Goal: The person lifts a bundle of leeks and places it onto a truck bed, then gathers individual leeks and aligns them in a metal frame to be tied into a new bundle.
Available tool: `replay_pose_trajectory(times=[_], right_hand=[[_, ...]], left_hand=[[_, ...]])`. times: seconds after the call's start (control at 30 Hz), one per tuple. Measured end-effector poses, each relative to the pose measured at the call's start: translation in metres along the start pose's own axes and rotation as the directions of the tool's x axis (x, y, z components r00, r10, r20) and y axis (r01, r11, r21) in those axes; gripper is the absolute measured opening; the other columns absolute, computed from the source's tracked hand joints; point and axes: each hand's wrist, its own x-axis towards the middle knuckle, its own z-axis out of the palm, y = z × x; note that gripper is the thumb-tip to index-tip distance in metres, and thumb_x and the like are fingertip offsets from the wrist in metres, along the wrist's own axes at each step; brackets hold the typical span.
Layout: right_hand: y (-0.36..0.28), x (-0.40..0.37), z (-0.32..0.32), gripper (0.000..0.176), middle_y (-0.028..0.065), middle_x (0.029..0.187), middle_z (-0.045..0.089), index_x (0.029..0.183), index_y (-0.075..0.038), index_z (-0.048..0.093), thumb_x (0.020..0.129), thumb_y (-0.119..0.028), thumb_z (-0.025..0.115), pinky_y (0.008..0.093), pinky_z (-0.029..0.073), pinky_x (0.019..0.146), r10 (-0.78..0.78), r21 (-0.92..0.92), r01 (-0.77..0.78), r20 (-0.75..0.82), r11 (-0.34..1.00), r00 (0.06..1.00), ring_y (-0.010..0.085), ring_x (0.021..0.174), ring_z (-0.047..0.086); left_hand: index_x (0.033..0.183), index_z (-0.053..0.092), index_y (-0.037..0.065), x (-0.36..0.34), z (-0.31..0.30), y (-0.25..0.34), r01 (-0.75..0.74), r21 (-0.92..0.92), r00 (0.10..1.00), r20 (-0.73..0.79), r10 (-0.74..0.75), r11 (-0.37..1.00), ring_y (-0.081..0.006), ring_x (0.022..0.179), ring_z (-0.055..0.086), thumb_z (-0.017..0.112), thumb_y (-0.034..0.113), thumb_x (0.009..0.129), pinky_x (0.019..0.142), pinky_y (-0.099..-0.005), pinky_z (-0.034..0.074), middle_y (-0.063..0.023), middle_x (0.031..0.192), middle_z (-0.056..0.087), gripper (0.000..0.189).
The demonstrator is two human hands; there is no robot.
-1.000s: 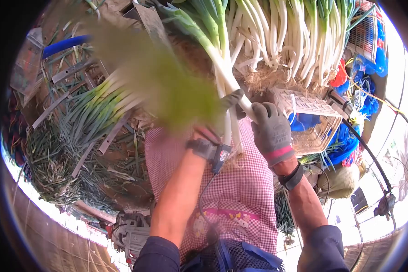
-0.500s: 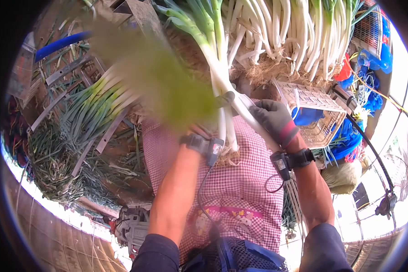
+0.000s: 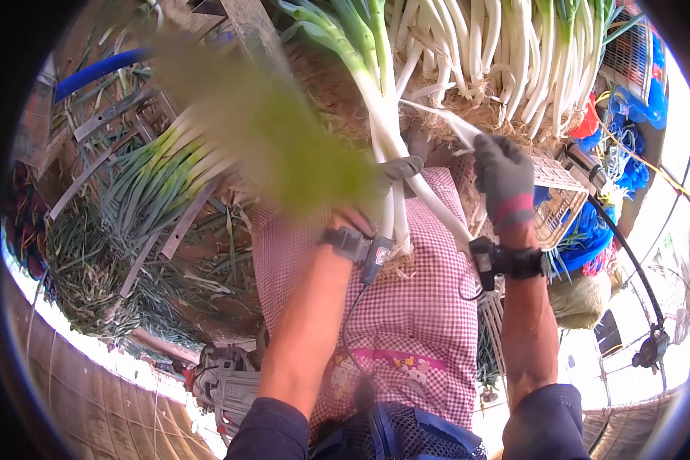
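Note:
Several long leeks [image 3: 379, 107] with white stalks, green tops and stringy roots stand in front of the checkered apron. My left hand [image 3: 401, 168] is wrapped around their white stalks; part of it is hidden behind a blurred green smear close to the camera. To the right, my gloved right hand [image 3: 505, 172] is closed on a thin white strip of leek skin [image 3: 456, 126], which stretches up and left from the fingers, beside the stalks. Both wrists carry a strapped device with a cable.
A dense row of leeks [image 3: 514, 61] lies at the back right, roots toward me. Peeled leeks [image 3: 169, 165] rest between metal bars on the left, above a heap of green trimmings [image 3: 92, 276]. A plastic crate [image 3: 563, 215] and blue netting [image 3: 583, 238] are on the right.
My right hand has left the leek stalk and moved right and slightly up, drawing away a white strip of skin. My left hand still grips the stalks, shifted slightly right.

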Motion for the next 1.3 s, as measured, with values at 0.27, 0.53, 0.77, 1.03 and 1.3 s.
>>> replay_pose_trajectory(times=[0.27,0.53,0.77,1.03,1.3], right_hand=[[0.053,0.034,-0.048,0.023,-0.0001,0.072,0.061,0.104,0.002,0.071,0.097,-0.02,0.07,0.0235,0.042,0.052,0.071,0.003,-0.072,-0.176,0.997,0.982,0.0079,0.059,0.053],[0.009,-0.048,-0.051,0.021,0.0019,0.076,0.065,0.105,0.001,0.072,0.099,-0.019,0.068,0.0246,0.045,0.059,-0.286,-0.36,0.219,-0.143,0.907,0.948,0.0071,0.066,0.054],[0.068,-0.08,-0.156,0.02,0.0019,0.076,0.064,0.109,-0.004,0.069,0.1,-0.022,0.067,0.0268,0.045,0.052,0.086,-0.369,-0.116,-0.097,0.922,0.992,0.012,0.059,0.057],[0.021,-0.026,-0.001,0.031,0.0157,0.099,0.074,0.112,-0.002,0.073,0.092,-0.026,0.073,0.0369,0.056,0.081,-0.197,-0.487,0.393,0.405,0.78,0.893,0.027,0.089,0.073],[0.023,0.052,0.135,0.038,0.0114,0.087,0.074,0.101,0.004,0.074,0.085,-0.029,0.082,0.0346,0.056,0.074,-0.024,-0.574,0.364,0.513,0.734,0.858,0.0197,0.079,0.07]], left_hand=[[0.109,0.062,-0.005,-0.018,0.004,0.004,0.138,0.241,0.99,-0.001,-0.142,0.961,-0.0208,0.079,0.07,0.082,0.006,0.076,0.075,-0.0304,0.062,-0.0128,0.094,0.071,0.04],[0.104,0.065,-0.005,-0.017,-0.013,-0.02,0.106,0.3,0.984,-0.17,-0.056,0.948,-0.0213,0.072,0.07,0.084,0.007,0.078,0.066,-0.0318,0.06,-0.0126,0.086,0.07,0.034],[0.106,0.066,-0.011,-0.008,-0.039,-0.009,0.01,0.207,0.971,-0.237,0.04,0.978,-0.0192,0.075,0.069,0.082,0.005,0.081,0.07,-0.0283,0.059,-0.0137,0.091,0.072,0.033],[0.113,0.065,-0.006,-0.012,-0.027,-0.003,0.058,0.212,0.982,-0.188,-0.017,0.975,-0.0194,0.075,0.069,0.08,0.006,0.084,0.067,-0.0285,0.06,-0.0108,0.095,0.071,0.035],[0.131,0.056,0.003,-0.002,-0.042,-0.024,0.002,0.245,0.987,-0.159,0.039,0.97,-0.019,0.09,0.067,0.085,0.01,0.079,0.071,-0.0324,0.059,-0.0055,0.106,0.065,0.06]])
